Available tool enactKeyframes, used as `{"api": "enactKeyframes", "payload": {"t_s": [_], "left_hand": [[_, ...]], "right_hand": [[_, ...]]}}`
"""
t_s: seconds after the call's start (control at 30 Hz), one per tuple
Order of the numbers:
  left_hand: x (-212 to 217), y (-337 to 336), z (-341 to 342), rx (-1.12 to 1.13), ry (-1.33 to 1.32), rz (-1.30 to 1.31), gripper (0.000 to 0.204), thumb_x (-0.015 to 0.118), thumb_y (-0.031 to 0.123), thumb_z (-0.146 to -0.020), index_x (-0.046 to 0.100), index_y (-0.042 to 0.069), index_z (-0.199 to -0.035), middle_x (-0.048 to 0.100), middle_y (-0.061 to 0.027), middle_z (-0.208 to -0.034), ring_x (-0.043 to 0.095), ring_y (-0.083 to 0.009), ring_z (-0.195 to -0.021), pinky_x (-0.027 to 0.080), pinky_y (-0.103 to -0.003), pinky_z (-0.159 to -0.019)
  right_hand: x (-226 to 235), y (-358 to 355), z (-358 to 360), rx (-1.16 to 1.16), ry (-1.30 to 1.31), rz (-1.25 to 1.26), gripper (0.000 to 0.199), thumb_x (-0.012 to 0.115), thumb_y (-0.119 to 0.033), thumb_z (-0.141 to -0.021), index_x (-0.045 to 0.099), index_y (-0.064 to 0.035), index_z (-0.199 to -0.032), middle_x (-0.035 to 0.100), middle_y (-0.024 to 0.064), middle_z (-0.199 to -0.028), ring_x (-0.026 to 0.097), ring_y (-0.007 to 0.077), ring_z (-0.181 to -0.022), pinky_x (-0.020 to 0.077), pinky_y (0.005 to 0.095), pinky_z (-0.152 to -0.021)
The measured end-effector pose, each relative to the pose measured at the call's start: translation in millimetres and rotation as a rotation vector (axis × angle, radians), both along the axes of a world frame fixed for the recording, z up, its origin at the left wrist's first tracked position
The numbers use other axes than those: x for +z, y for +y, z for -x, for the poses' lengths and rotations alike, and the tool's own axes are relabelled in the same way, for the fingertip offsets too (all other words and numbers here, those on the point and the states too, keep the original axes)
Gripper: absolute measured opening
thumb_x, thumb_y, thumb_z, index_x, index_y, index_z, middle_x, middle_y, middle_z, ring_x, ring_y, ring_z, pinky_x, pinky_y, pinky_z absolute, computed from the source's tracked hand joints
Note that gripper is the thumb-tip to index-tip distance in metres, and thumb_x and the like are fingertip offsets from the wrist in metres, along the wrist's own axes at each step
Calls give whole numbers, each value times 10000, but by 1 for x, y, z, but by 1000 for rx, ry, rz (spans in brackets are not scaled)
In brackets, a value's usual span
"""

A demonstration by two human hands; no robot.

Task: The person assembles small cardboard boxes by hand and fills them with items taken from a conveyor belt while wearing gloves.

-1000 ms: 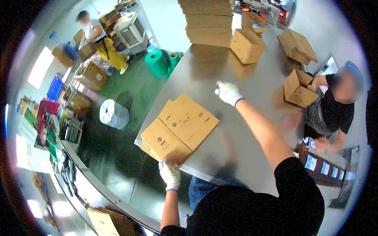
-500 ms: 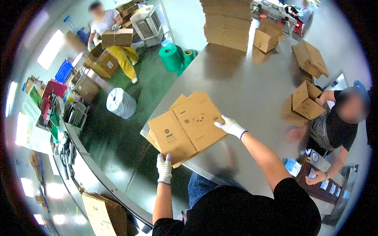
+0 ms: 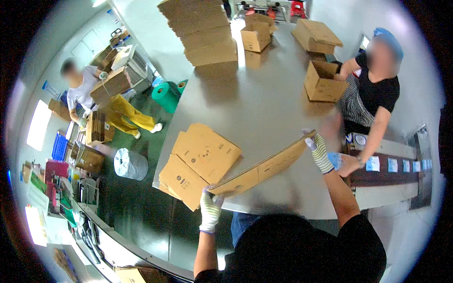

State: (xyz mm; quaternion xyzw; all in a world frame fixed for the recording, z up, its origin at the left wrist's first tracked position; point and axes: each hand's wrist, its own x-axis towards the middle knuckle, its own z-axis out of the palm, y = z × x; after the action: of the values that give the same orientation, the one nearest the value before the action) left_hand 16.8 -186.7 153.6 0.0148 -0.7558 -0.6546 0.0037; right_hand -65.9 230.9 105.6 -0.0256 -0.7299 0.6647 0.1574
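Observation:
A flattened cardboard carton (image 3: pixel 266 169) is held up on edge between my gloved hands, tilted over the table. My left hand (image 3: pixel 210 210), in a white striped glove, pinches its near left corner. At its far right end, the fingers of my right hand (image 3: pixel 320 153) are closed round the edge, in a matching glove. Just left of it lies a fanned stack of flat cartons (image 3: pixel 200 153) with dark print, on the metal table (image 3: pixel 264 108). Part of the stack is behind the held carton.
A co-worker (image 3: pixel 373 85) at right has one hand at an open box (image 3: pixel 325 82) and the other by blue packets on a conveyor (image 3: pixel 377 178). Tall carton piles (image 3: pixel 203 35) stand at the table's far end. Another person (image 3: pixel 85 89) carries cardboard beyond a white bin (image 3: pixel 130 163).
One flat carton has been lifted off the stack and turned up on edge. My right hand has moved right with it. The co-worker's arm has shifted, and the view has turned.

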Motion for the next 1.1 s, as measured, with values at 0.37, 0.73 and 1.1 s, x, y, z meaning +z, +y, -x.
{"api": "enactKeyframes", "payload": {"t_s": [0.37,0.73,1.1], "left_hand": [[3,85,15,446,181,43,861,703,128,-793,129,81,-1433,353,-218,-1339,372,-283,-1233,270,-399,-1045],[47,88,-1,-201,262,456,537,611,75,-751,450,64,-1264,446,-196,-1264,408,-373,-1199,294,-447,-1034],[-69,119,34,-902,666,1090,224,527,173,-795,617,73,-975,638,-123,-787,617,-295,-816,431,-422,-891]], "right_hand": [[51,-29,-114,-262,-125,-32,135,679,-111,-789,674,-8,-877,676,53,-862,605,113,-801,482,258,-758],[107,-73,-105,-41,-118,-465,377,653,-223,-799,595,0,-1098,625,208,-1071,612,290,-974,460,350,-885],[129,-78,-100,672,-46,-1217,461,511,-447,-856,635,-32,-1014,594,185,-1143,596,326,-985,466,421,-859]]}}
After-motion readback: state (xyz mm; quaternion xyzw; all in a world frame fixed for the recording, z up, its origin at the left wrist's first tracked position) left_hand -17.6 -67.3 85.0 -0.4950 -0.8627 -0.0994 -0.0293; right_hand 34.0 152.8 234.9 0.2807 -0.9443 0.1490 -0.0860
